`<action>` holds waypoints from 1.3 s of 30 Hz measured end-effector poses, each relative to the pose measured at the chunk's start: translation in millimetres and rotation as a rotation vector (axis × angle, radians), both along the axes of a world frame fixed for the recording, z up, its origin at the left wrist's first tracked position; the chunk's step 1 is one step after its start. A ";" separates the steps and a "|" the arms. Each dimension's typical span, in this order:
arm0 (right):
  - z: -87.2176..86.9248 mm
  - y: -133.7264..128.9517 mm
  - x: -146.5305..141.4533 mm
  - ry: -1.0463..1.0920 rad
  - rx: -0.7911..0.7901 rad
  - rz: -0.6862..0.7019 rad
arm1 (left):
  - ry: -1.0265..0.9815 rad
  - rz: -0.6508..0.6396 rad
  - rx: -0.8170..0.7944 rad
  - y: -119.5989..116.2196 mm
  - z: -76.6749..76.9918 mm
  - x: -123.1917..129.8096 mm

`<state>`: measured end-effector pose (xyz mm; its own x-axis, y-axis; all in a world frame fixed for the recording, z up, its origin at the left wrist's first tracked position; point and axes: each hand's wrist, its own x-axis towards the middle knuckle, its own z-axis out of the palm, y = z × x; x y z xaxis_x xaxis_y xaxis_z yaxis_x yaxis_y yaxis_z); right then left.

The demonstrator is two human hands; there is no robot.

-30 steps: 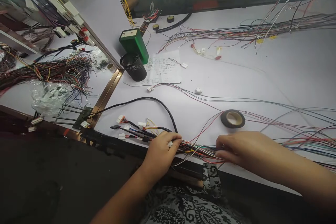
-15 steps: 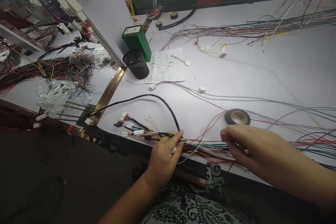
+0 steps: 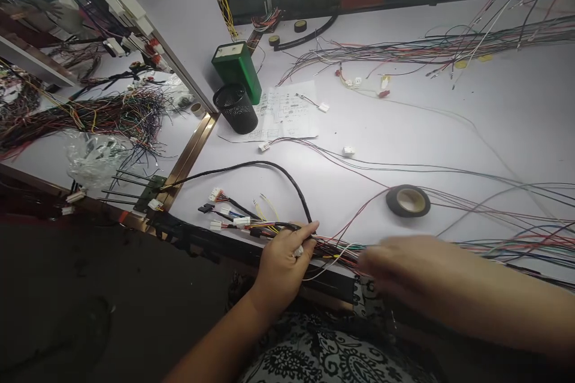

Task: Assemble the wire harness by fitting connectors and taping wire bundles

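My left hand [image 3: 287, 257] is closed around a wire harness [image 3: 332, 248] at the table's front edge, thumb and fingers pinching the bundle. Several branches with white and black connectors [image 3: 241, 221] fan out to the left of that hand. From the grip a black taped cable [image 3: 274, 164] arches back to a pronged fixture [image 3: 150, 191]. My right hand [image 3: 390, 263] is over the loose wires on the right, smeared by motion, so its fingers and anything in them cannot be made out. Behind it a roll of black tape [image 3: 398, 206] lies on the table.
A green box [image 3: 245, 75] and a black mesh cup [image 3: 242, 116] stand by the partition, beside a printed drawing [image 3: 294, 122]. Long loose wires [image 3: 404, 51] run along the back. At left are a wire bundle [image 3: 90, 108] and a clear plastic bag [image 3: 92, 158].
My right hand has moved left and slightly down, closer to my left hand, and is now blurred. My left hand keeps its grip on the harness. The view has shifted slightly.
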<state>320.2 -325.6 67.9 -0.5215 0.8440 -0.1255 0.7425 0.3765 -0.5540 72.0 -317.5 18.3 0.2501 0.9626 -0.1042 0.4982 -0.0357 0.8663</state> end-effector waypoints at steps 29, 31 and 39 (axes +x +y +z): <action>-2.2 81.1 -73.1 -0.256 -0.717 0.174 | 0.291 -0.115 0.289 -9.6 -14.7 -4.1; -1.7 82.0 -76.4 -0.326 -0.570 0.242 | 0.271 -0.116 0.277 -8.6 -14.2 -3.9; 11.4 73.1 -79.4 -0.567 -0.310 0.213 | 0.269 -0.113 0.235 -7.3 -13.2 -5.1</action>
<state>240.8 -252.6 79.3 -0.4546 0.6113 -0.6479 0.8773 0.4329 -0.2071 66.9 -324.8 5.1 0.3504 0.9358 0.0401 0.6886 -0.2864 0.6662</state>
